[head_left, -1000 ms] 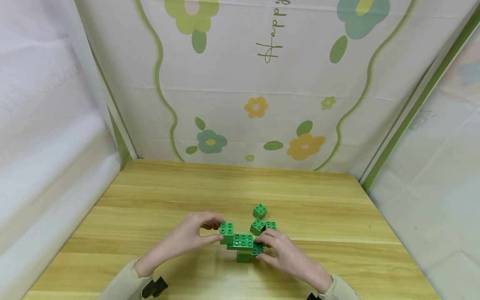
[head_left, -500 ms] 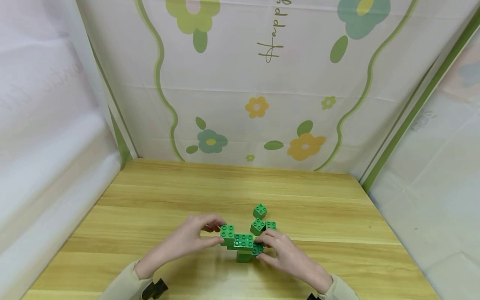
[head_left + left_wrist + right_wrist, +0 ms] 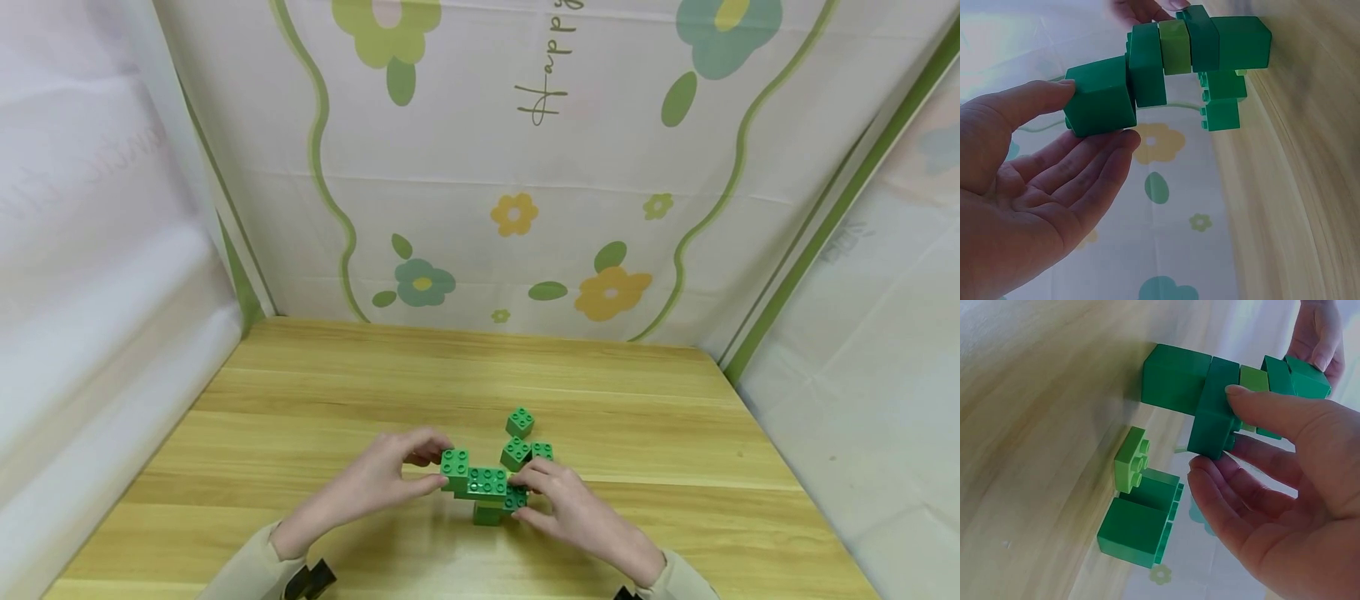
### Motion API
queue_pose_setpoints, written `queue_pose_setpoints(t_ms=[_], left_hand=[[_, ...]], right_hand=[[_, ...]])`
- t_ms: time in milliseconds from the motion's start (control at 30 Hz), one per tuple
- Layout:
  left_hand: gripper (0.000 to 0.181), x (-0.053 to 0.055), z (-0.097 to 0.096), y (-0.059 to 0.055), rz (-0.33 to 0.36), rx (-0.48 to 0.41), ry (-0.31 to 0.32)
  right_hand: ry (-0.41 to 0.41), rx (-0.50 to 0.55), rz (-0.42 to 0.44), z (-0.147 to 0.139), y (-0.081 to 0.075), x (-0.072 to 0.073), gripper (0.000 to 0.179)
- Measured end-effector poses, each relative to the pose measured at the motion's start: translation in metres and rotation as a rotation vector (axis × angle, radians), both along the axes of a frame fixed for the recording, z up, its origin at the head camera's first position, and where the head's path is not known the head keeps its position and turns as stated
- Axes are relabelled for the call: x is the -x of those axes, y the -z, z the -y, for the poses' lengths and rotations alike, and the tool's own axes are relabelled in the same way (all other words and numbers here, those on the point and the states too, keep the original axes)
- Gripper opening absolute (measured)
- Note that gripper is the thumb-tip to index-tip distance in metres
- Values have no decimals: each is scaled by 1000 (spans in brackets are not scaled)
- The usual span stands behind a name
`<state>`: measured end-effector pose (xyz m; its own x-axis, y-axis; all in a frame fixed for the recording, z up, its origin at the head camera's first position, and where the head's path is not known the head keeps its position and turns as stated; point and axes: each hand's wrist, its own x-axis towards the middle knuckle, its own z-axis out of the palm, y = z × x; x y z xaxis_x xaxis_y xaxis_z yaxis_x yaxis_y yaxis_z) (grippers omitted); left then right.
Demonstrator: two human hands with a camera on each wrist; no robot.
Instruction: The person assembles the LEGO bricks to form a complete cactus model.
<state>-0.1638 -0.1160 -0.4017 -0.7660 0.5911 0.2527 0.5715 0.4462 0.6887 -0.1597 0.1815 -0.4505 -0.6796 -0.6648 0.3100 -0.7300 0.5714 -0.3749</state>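
A person works at a wooden table (image 3: 352, 367), where a stack of bricks (image 3: 487, 515) stands upright near the front edge, between the two hands; four layers appear joined, namely a green base block (image 3: 1244, 42), a wide lower brick (image 3: 1209, 428), a lime layer (image 3: 1175, 47) and a long upper brick (image 3: 489, 481).

The left hand (image 3: 386, 471) pinches a square top block (image 3: 454, 468) between thumb and fingertips, at the left end of the long upper brick; in the left wrist view that block looks slightly tilted, with a narrow gap, so it is probably not fully seated.

The right hand (image 3: 562, 504) grips the jutting end of the wide lower brick, thumb on one side and fingertips on another, seemingly to steady the stack.

As for what is left, three loose green blocks lie unattached just beyond the stack: a far block (image 3: 520, 422), a middle block (image 3: 515, 453) and a right block (image 3: 542, 451); a flat lime piece (image 3: 1129, 462) lies unattached near them; how many of these are needed cannot be told.
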Motion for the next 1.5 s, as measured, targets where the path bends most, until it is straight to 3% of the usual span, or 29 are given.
queue_pose_setpoints(t_ms=[300, 833, 1200, 1500], left_hand=[[29, 0, 0, 2, -6, -12, 5], [27, 3, 0, 4, -42, -35, 30], [28, 3, -3, 4, -119, -6, 23], [29, 3, -4, 5, -101, -8, 18]], right_hand=[[-33, 80, -118, 6, -7, 1, 38], [-67, 167, -36, 17, -16, 0, 28], [-60, 193, 15, 17, -15, 1, 26], [-46, 200, 37, 17, -14, 1, 26]])
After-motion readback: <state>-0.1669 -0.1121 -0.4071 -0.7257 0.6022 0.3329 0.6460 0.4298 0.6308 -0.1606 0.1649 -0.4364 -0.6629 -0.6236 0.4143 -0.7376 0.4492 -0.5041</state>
